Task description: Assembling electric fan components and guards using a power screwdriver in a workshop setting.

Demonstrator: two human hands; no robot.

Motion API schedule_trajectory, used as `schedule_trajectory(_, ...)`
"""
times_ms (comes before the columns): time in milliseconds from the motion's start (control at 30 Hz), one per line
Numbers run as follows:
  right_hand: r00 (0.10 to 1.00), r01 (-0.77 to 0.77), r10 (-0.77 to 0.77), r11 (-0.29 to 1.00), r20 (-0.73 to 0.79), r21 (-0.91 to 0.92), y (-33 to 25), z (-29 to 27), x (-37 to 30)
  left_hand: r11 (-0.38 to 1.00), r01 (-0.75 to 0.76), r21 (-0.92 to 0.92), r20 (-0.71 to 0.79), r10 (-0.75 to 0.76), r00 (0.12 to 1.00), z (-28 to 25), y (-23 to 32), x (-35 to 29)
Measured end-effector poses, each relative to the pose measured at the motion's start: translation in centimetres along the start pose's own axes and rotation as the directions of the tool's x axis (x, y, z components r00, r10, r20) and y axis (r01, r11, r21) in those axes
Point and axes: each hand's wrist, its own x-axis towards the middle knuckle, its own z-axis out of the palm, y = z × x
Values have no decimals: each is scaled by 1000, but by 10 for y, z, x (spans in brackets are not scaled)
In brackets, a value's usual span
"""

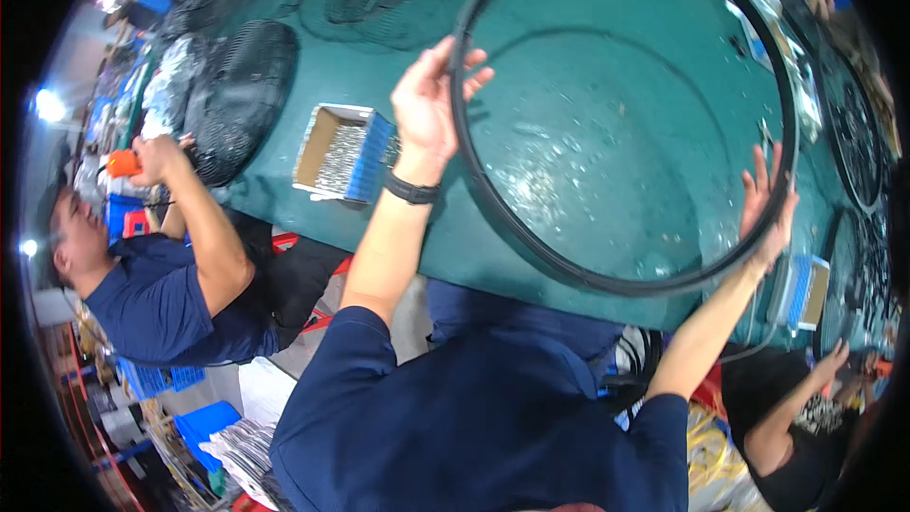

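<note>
A large black ring (569, 270), like the rim of a fan guard, is raised over the green tabletop (607, 133), which shows through its open middle. My left hand (427, 104) grips it on the left side, fingers curling past the rim and a dark band on the wrist. On the lower right, my right hand (779, 228) holds the same ring with its fingers upward. Just left of my left forearm stands an open cardboard box (363, 171) full of small metal pieces, probably screws.
Black fan grilles (251, 85) lie at the left and far side, more black fan parts (858, 133) at the right. A second small box (806, 294) sits near my right hand. One co-worker (161, 294) at left holds an orange tool (123, 163); another person (806, 427) is at right.
</note>
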Motion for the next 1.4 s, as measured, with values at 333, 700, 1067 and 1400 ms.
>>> schedule_trajectory(333,999,42,-42,999,16,22,4,0,-4,1000,1,-24,10,-1,1000,-3,2,-3)
schedule_trajectory(700,996,82,-81,996,-28,32,5,17,4,999,24,21,22,-24,999,-9,7,6)
schedule_trajectory(1067,964,222,-255,926,-72,-306,-13,17,-3,971,-176,162,153,152,976,-2,8,2)
schedule_trajectory(1400,816,414,-577,573,10,-707,-36,19,5,843,-490,224,378,388,841,9,31,13)
